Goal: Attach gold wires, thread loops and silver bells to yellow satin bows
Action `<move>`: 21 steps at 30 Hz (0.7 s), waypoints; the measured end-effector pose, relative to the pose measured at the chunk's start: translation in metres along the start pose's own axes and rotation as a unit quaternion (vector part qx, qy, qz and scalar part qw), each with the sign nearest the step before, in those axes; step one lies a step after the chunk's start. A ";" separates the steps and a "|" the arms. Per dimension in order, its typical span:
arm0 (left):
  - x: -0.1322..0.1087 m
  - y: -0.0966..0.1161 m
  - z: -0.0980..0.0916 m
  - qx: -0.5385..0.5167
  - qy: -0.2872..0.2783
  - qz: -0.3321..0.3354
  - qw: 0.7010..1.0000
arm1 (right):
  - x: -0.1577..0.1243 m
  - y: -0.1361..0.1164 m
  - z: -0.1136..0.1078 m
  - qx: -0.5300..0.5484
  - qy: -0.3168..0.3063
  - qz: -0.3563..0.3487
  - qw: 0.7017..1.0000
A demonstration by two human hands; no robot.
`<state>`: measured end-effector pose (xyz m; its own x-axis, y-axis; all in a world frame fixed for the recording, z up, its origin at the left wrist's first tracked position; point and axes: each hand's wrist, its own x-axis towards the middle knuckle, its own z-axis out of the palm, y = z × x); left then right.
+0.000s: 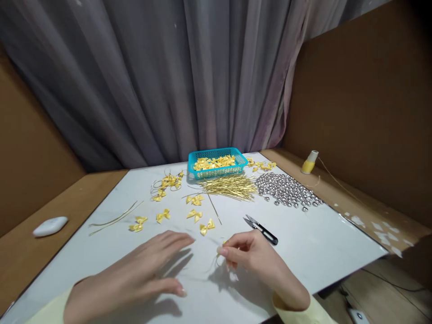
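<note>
My right hand [248, 253] pinches a thin cord [218, 260] between thumb and index finger; the cord curls in a small loop below the fingertips. A speck of yellow shows at the pinch, mostly hidden by the fingers. My left hand [145, 267] is open over the white board, thumb apart from the fingers, holding nothing. Just beyond the hands lie several yellow ribbon bows, the nearest bow [207, 227] between them. Black thread snips [261, 229] rest beside my right hand, blades pointing away to the left. A single gold strand [215, 209] lies farther back.
Behind are a blue basket [218, 172] of yellow bows, a gold strand bundle [232, 187], silver beads [286, 189] and corded bows [170, 181]. Gold strands [116, 219] and a white object [50, 226] lie left. A yellow thread spool [309, 162] stands right.
</note>
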<state>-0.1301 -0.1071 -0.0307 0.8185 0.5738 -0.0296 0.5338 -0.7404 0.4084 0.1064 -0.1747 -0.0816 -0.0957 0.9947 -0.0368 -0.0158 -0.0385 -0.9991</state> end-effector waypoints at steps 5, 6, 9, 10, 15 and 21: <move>0.045 0.030 0.019 -0.205 -0.078 -0.021 0.975 | 0.005 0.004 0.008 0.014 -0.013 -0.039 0.999; 0.055 0.035 0.023 -0.242 -0.090 -0.013 0.966 | 0.006 0.005 0.007 0.020 -0.011 -0.045 0.999; 0.079 0.045 0.029 -0.284 -0.087 -0.014 0.955 | 0.008 0.006 -0.002 0.003 0.036 -0.046 0.998; 0.084 0.046 0.030 -0.285 -0.081 -0.015 0.955 | 0.009 0.006 -0.006 -0.014 0.061 -0.044 0.997; 0.099 0.047 0.026 -0.285 -0.080 -0.033 0.955 | 0.010 0.006 -0.027 -0.050 0.135 -0.039 0.989; 0.109 0.043 0.029 -0.389 -0.101 -0.096 0.911 | 0.010 0.013 -0.049 -0.185 0.254 -0.118 0.942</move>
<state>-0.0123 -0.0865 -0.0425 0.7899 0.5328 -0.3037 0.4239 -0.1164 0.8982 0.1541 -0.1611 -0.0957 0.3571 0.8921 0.2768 0.3807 0.1316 -0.9153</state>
